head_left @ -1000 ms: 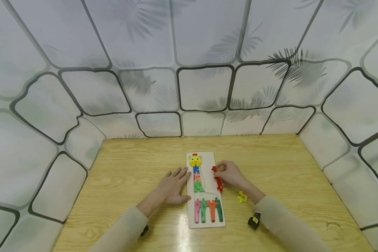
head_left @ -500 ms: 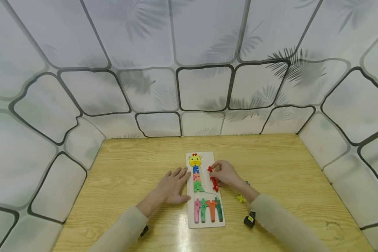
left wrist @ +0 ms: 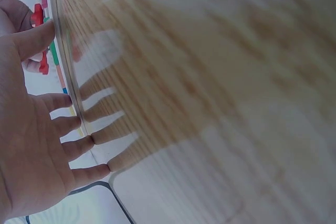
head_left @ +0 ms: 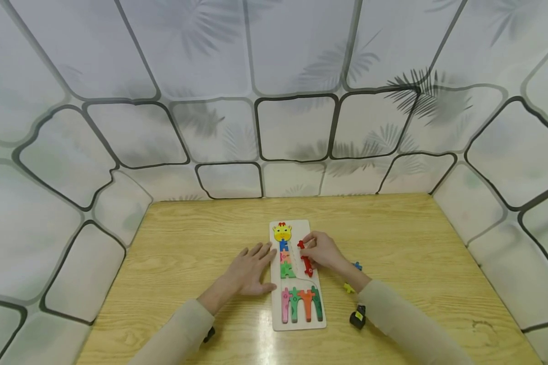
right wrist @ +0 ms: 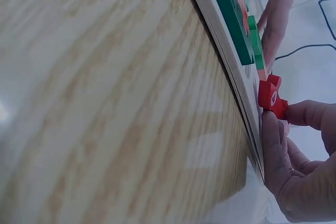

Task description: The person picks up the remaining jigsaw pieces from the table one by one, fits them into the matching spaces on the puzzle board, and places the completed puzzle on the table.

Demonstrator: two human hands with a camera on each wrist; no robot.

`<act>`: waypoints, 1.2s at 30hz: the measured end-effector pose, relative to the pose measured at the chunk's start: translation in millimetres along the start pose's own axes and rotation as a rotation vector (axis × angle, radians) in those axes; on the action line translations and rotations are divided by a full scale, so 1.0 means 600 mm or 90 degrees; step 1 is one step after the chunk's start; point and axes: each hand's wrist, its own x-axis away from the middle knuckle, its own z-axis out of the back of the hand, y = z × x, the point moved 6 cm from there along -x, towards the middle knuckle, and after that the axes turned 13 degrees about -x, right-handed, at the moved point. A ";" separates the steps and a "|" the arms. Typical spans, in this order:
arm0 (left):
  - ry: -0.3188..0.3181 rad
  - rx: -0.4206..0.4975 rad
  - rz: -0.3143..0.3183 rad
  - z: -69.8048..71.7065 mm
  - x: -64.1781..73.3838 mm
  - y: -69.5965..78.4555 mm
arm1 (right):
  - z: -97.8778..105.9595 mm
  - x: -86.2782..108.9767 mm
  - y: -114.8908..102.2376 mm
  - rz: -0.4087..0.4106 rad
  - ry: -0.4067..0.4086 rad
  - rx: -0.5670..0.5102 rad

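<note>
A pale giraffe puzzle board [head_left: 299,324] lies on the table with a yellow head piece [head_left: 282,232], a column of blue, pink and green neck pieces [head_left: 286,270] and several coloured leg pieces [head_left: 308,304] set in it. My right hand [head_left: 325,252] pinches a long red puzzle piece [head_left: 307,265] between thumb and fingers, over the board's right side. In the right wrist view the red piece [right wrist: 270,98] is close to the board's surface. My left hand [head_left: 250,270] rests with spread, straight fingers at the board's left edge; in the left wrist view its fingertips touch that edge.
To the right of the board lie a blue puzzle piece [head_left: 357,265] and a yellow puzzle piece [head_left: 349,288], the latter partly hidden by the right forearm. A black wrist device [head_left: 358,317] sits by the right sleeve. Patterned walls enclose the wooden table [head_left: 201,223].
My right hand has carried the red piece leftward, from the board's right edge to over the board. The blue loose piece has come into sight. The left hand stays still.
</note>
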 end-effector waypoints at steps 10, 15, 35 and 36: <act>0.004 -0.006 -0.004 -0.001 0.000 0.001 | -0.012 -0.003 -0.005 -0.015 0.009 0.017; 0.001 -0.003 -0.003 -0.001 -0.001 0.001 | -0.018 -0.006 -0.010 -0.012 0.007 0.027; 0.004 -0.010 -0.003 0.000 -0.001 0.001 | -0.036 -0.021 -0.022 -0.018 0.001 0.060; 0.005 -0.008 -0.003 0.000 -0.001 0.001 | -0.038 -0.022 -0.022 -0.017 0.000 0.061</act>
